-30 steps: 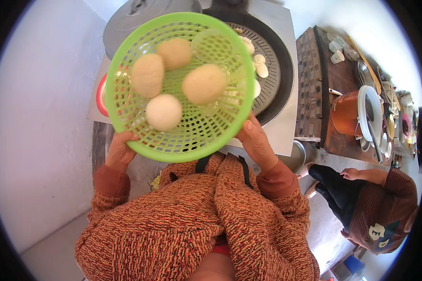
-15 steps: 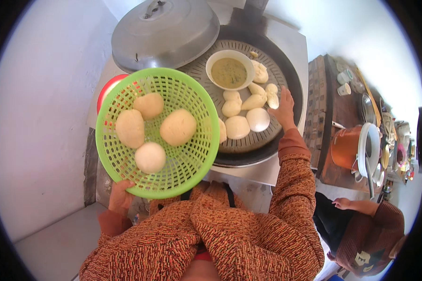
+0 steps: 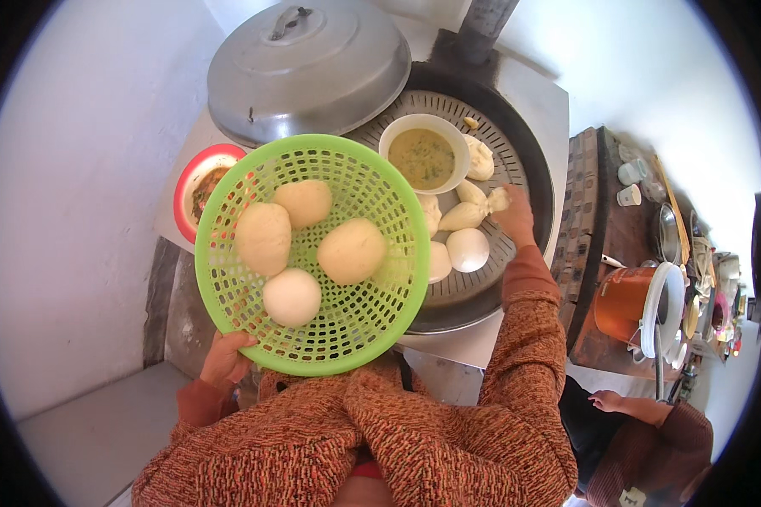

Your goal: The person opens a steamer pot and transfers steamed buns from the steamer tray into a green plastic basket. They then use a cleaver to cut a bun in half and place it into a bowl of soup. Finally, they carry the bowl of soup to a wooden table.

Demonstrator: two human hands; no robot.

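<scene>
My left hand (image 3: 226, 358) is closed on the lower left rim of a round green plastic colander (image 3: 421, 253), tilted toward me. Several pale steamed buns (image 3: 352, 251) lie in it. Over the wide steamer pan, my right hand (image 3: 516, 216) has its fingers closed around a small knotted steamed bun (image 3: 499, 199); part of it is hidden by the hand. Beside it on the slotted steamer rack (image 3: 509, 160) sit a long twisted bun (image 3: 462, 216), a round white bun (image 3: 468, 250) and others partly covered by the colander. A white bowl (image 3: 423, 152) of greenish-yellow liquid stands on the rack.
A large metal lid (image 3: 309, 72) leans at the pan's far left. Behind the colander is a red-rimmed bowl (image 3: 196, 179) of food. On the right, a dark counter holds an orange bucket (image 3: 621, 300) and cups (image 3: 629, 195). Another person (image 3: 651, 448) stands at the lower right.
My right hand has closed on the small knotted bun at the pan's right side. The colander has shifted right in view, covering more buns and exposing the red-rimmed bowl.
</scene>
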